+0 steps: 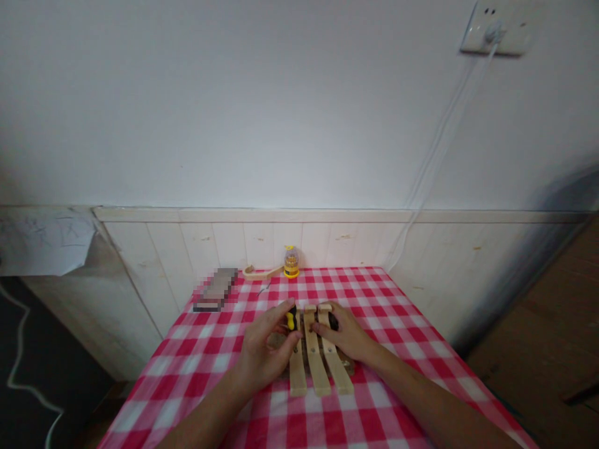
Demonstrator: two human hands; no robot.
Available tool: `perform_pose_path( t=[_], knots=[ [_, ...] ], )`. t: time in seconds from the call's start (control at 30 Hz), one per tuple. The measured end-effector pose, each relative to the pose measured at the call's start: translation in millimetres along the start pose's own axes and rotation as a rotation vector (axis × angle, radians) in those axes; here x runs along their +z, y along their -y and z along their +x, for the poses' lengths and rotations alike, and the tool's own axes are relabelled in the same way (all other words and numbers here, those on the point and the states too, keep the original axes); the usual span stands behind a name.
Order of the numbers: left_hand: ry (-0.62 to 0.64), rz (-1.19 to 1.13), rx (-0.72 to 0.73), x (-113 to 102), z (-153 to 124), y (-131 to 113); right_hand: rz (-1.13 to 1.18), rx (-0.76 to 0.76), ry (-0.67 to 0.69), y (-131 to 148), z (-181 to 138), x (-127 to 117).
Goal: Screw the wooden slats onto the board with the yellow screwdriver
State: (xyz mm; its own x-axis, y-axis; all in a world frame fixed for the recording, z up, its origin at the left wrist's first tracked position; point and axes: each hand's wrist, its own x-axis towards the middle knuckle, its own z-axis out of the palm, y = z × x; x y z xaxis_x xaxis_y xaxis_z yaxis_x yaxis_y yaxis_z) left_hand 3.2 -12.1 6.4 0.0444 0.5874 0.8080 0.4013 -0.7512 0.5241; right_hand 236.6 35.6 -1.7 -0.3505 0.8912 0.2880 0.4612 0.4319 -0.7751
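Three pale wooden strips (313,358) lie side by side across a brown board (347,363), with small screws in their faces. My left hand (264,343) is at the left strip, its fingers curled around a yellow-and-black screwdriver (291,319), of which only the handle shows. From the right, my right hand (344,330) grips the strips, with its thumb across the middle and right ones and its fingers behind their far ends. Between that hand and the right strip is a dark object (333,321) that I cannot make out.
A red-and-white checked cloth (374,411) covers the table. Toward the back are a curved wooden piece (262,274), a clear yellow-based container (291,262), a thin dark item (264,289) and a blurred-out flat object (218,288). A cord (437,137) runs down the wall from a socket.
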Motion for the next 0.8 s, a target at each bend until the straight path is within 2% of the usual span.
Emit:
perform_pose_path(
  t=[0.4, 0.57, 0.8],
  knots=[
    [0.014, 0.072, 0.065, 0.3, 2.3, -2.4, -0.006, 0.001, 0.011, 2.5, 1.0, -2.1],
    [0.016, 0.059, 0.015, -0.1, 2.3, -1.8, -0.018, 0.004, 0.001, 1.8, 0.4, -2.0],
    [0.103, 0.005, -0.012, -2.5, 2.9, -6.7, 0.002, 0.014, -0.001, 2.3, -0.2, -2.1]
  ],
)
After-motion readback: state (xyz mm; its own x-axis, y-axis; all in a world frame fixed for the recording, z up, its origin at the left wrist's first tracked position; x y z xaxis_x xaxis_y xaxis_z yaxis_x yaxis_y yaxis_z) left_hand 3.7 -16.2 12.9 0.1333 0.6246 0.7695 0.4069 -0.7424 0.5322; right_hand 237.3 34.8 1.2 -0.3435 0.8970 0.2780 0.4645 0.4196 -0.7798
